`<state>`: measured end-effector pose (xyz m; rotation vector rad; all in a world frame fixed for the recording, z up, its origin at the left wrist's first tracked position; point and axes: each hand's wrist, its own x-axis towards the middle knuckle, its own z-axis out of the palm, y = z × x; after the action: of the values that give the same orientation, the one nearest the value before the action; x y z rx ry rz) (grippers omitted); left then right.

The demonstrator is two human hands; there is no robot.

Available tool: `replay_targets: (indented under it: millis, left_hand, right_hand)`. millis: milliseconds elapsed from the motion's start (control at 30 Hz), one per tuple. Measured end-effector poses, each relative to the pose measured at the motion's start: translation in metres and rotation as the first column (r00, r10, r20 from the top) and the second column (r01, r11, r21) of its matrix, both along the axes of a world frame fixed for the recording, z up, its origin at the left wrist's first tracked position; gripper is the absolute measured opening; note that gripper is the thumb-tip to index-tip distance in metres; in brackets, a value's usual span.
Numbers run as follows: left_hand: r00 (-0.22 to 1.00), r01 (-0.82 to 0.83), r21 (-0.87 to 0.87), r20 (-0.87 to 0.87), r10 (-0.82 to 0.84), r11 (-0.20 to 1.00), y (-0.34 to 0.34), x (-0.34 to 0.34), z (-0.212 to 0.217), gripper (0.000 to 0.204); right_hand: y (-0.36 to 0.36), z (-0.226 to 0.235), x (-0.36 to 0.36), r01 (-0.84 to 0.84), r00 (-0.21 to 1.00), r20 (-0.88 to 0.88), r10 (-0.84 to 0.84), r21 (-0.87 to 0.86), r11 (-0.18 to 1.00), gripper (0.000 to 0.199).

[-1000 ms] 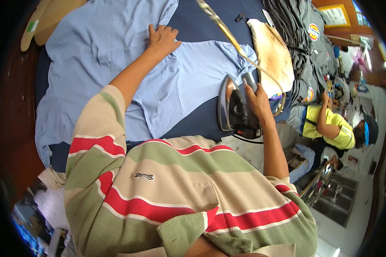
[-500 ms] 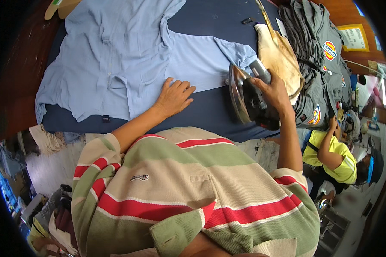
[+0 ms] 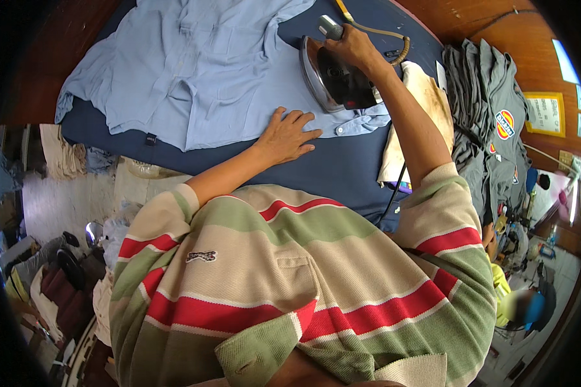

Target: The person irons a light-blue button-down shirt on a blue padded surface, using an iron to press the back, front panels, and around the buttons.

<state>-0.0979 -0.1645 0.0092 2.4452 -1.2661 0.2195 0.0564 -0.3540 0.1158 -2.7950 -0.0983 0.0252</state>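
A light blue shirt [image 3: 226, 77] lies spread over a dark blue padded table [image 3: 239, 169], one sleeve stretched to the right with its buttoned cuff [image 3: 355, 126] near the cloth. My right hand [image 3: 354, 46] grips the handle of a clothes iron [image 3: 339, 74], whose soleplate rests on that sleeve. Flat on the sleeve's lower edge lies my left hand [image 3: 286, 135], fingers spread, to the left of the cuff and below the iron.
A scorched cream cloth [image 3: 419, 109] lies right of the iron. Beyond it hang stacked dark grey garments [image 3: 484, 122]. A coiled cord [image 3: 403, 50] runs along the table's far right. A person in yellow [image 3: 500, 293] is at the lower right.
My right hand has carried the iron up and to the left, from beside the cuff onto the sleeve. My left hand has shifted right along the sleeve's edge.
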Motion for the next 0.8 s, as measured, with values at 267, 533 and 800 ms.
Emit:
replay_targets:
  millis: [267,533,800]
  left_hand:
    - [0.994,-0.111,-0.027,-0.014,0.111,0.993,0.051,-0.004,0.004,0.052]
    - [0.992,-0.124,-0.01,-0.003,0.124,0.992,0.129,0.007,0.004,0.014]
    - [0.99,-0.136,-0.051,0.018,0.137,0.989,0.121,-0.004,0.012,0.027]
  right_hand:
    - [-0.006,-0.019,-0.008,0.011,1.0,-0.021,-0.01,0.051,0.999,0.056]
    - [-0.013,-0.013,-0.014,0.062,0.998,-0.015,-0.061,0.05,0.997,0.052]
    - [0.006,-0.01,-0.032,0.047,0.999,-0.005,-0.047,0.06,0.997,0.051]
